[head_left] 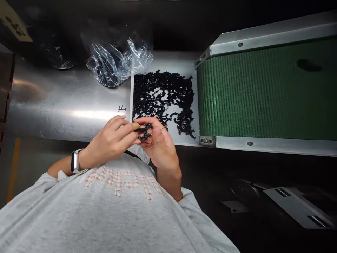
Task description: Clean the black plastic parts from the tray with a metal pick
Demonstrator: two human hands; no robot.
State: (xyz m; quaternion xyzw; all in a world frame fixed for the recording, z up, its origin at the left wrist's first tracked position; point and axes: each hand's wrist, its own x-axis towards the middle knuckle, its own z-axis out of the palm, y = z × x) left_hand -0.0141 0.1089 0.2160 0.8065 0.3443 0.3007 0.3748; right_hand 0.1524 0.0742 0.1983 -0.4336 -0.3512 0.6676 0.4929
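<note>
My left hand [112, 142] and my right hand [159, 146] meet at the near edge of a steel table [60, 102]. Both pinch small black plastic parts [143, 131] held between the fingertips. Just beyond my hands, several more of these black parts lie in a loose pile [163, 100] on a white sheet. A single black part [121, 109] lies apart on the steel, left of a white strip [131, 91]. My left wrist wears a watch.
A crumpled clear plastic bag [116, 61] with dark contents lies at the back of the table. A green ribbed conveyor belt [265, 91] in a metal frame fills the right side. Dark machinery lies below it.
</note>
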